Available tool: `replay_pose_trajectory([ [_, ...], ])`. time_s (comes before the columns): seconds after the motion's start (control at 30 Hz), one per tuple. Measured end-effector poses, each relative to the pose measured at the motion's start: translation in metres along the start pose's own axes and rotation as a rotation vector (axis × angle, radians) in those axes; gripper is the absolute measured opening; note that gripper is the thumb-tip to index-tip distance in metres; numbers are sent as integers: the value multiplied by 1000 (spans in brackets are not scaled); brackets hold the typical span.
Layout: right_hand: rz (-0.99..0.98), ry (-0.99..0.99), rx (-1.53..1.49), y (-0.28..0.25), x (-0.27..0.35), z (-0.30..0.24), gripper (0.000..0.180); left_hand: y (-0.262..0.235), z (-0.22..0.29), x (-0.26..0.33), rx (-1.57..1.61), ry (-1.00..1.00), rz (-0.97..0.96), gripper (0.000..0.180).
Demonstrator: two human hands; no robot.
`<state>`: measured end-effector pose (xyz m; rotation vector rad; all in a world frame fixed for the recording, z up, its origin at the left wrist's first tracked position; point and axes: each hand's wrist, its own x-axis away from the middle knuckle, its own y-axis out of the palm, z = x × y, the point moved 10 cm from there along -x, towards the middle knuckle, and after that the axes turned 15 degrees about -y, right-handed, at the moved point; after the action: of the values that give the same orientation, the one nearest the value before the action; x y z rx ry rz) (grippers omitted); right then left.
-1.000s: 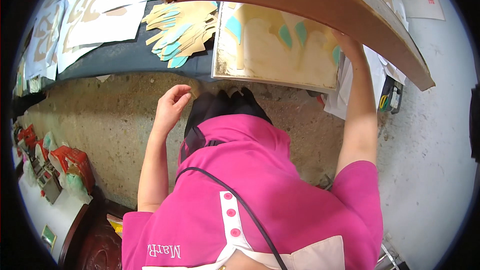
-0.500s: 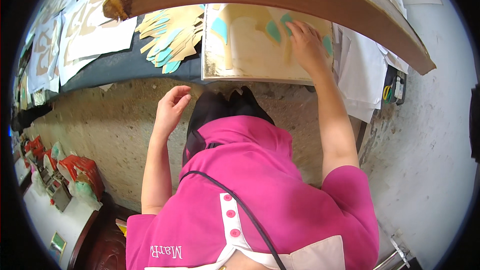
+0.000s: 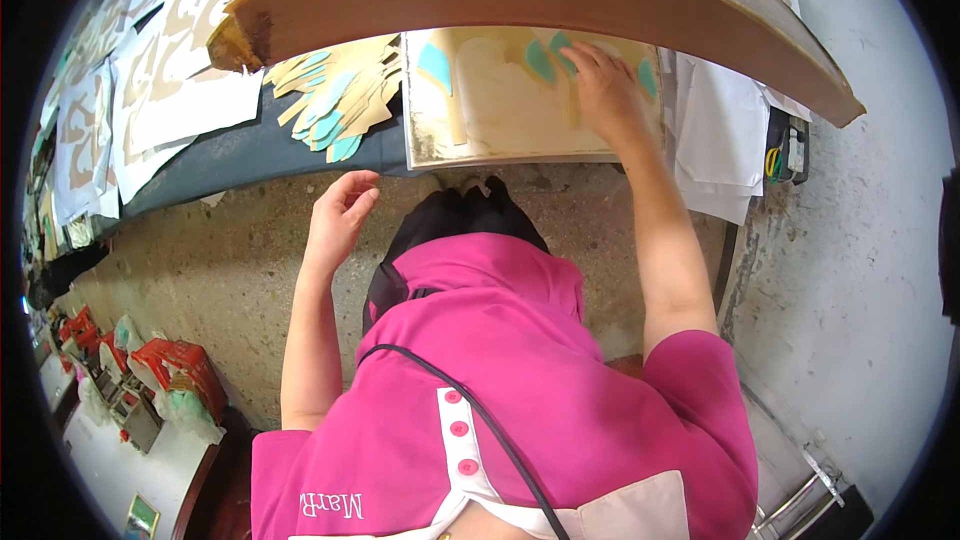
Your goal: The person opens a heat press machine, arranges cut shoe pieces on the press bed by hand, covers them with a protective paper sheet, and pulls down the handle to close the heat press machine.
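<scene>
Green patch [image 3: 559, 43] at right hand [image 3: 608, 92] fingertips is apparently being handled; pinch cannot be told. Next, light touch is presumably required.

Magenta short-slv shirt [image 3: 560, 360], wht placket [image 3: 463, 448] w/ 3 pink btns [image 3: 459, 429], wht lettering [image 3: 332, 506] on chest, pale panel [image 3: 640, 510], blk cord [image 3: 497, 429], blk trousers [image 3: 430, 225].

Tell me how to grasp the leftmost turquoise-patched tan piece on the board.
Probably best to pinch the piece by the lower end of its narrow tan strip, coming from the board's near edge: the uncovered strip points that way.
</scene>
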<state>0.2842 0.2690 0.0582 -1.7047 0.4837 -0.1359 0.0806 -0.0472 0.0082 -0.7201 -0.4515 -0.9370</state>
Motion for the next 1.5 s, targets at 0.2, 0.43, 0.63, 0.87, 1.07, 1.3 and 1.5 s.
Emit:
replay_pose_trajectory([
  [0.2, 5, 12, -16, -2, 0, -2, 36, -7, -5, -5, 3, -2, -46, 23],
  [0.43, 87, -18, 73, -12, -6, -20, 37, -15, 21, -9, -46, 46, -54, 24],
  [0.63, 72, -15, 116, -8, -9, -41, 37, -9, 29, -14, -58, 95, -99, 23],
  [0.87, 79, 24, 93, 1, -3, -44, 37, -9, 15, -17, -114, 33, -149, 20],
  [1.07, 77, 40, 102, 1, 0, -46, 38, -10, 12, -16, -121, 16, -173, 20],
  [1.3, 140, 156, 48, -3, 4, -29, 40, -14, 10, -21, -94, 42, -169, 22],
  [1.5, 114, 157, 63, 3, 3, -23, 47, -18, 4, -22, -116, 42, -169, 22],
])
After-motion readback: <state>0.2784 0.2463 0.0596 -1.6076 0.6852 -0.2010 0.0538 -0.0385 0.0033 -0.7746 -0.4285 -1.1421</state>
